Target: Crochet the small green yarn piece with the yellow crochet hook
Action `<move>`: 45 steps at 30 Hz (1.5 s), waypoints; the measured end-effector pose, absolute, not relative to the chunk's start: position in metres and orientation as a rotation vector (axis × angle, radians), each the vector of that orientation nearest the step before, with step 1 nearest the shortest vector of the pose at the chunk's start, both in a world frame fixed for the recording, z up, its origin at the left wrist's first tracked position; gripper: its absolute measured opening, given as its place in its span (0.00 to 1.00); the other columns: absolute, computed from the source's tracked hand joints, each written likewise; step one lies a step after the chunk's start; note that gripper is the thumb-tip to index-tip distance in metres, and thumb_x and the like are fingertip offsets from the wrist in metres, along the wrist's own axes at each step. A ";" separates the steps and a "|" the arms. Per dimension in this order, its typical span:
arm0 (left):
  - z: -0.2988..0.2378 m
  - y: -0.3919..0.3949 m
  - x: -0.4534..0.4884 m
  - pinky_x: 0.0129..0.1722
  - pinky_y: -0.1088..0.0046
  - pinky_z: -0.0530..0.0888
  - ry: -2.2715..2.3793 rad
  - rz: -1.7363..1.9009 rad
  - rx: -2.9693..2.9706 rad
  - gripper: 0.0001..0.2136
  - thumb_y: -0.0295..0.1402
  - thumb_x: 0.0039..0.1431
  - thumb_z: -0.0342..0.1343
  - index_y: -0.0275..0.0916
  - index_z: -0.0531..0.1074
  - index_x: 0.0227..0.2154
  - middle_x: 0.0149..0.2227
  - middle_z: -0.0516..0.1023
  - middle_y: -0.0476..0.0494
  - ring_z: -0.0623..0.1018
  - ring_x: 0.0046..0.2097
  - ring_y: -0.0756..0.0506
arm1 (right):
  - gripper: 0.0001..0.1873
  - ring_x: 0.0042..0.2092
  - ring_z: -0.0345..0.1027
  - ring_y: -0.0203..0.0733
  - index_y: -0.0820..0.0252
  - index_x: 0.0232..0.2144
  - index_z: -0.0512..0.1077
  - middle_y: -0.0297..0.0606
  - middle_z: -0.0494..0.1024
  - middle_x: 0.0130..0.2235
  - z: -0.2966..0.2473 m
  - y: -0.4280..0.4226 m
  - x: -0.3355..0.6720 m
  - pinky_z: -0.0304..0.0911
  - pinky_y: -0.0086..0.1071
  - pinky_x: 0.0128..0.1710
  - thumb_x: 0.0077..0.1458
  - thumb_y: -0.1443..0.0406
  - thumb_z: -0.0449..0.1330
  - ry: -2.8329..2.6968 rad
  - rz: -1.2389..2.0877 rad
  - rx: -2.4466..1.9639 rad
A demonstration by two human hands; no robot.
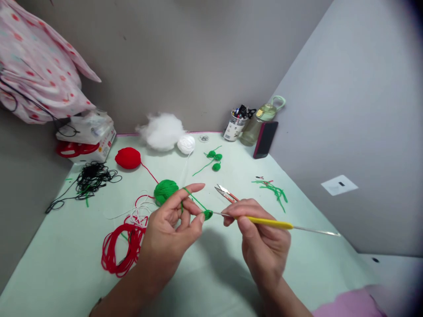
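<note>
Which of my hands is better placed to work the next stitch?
Probably the right hand: it holds the yellow-handled hook, one end at the small green piece. The left hand is busy pinching that piece and carrying the green yarn.

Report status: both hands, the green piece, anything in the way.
Left hand pinching green piece. Right hand gripping yellow-handled hook, hook end at the piece. Snips lying close beyond right hand, possible snag.
</note>
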State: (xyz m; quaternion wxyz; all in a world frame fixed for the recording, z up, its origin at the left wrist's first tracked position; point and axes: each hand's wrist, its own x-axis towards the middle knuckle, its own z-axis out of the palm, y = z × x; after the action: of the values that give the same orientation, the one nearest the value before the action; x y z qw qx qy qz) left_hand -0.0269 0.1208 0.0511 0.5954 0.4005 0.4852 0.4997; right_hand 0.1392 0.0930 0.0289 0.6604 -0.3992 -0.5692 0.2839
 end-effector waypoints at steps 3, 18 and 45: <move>0.055 0.121 -0.028 0.31 0.76 0.71 1.183 1.172 0.985 0.05 0.27 0.48 0.69 0.41 0.78 0.27 0.45 0.80 0.47 0.67 0.30 0.52 | 0.10 0.34 0.74 0.41 0.52 0.44 0.84 0.36 0.84 0.35 0.029 0.093 0.141 0.69 0.39 0.38 0.69 0.68 0.62 -1.276 0.649 -0.904; 0.033 0.127 -0.028 0.50 0.71 0.74 0.768 0.963 0.832 0.15 0.34 0.60 0.71 0.50 0.85 0.50 0.39 0.81 0.49 0.78 0.42 0.47 | 0.10 0.45 0.79 0.41 0.49 0.44 0.85 0.37 0.86 0.40 0.021 0.103 0.133 0.75 0.34 0.46 0.70 0.66 0.63 -1.274 0.824 -0.838; 0.029 0.127 -0.022 0.41 0.80 0.73 0.770 1.049 0.636 0.18 0.36 0.53 0.77 0.49 0.86 0.48 0.31 0.78 0.53 0.76 0.34 0.54 | 0.20 0.45 0.81 0.45 0.49 0.54 0.81 0.41 0.86 0.49 0.016 0.096 0.129 0.78 0.40 0.45 0.65 0.75 0.63 -1.682 0.175 -1.005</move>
State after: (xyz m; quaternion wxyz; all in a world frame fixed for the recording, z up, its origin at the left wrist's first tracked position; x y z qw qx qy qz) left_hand -0.0223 0.1270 0.0288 0.7490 0.2911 0.3523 0.4798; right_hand 0.1292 0.0957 0.0155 0.5541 -0.4251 -0.7119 0.0743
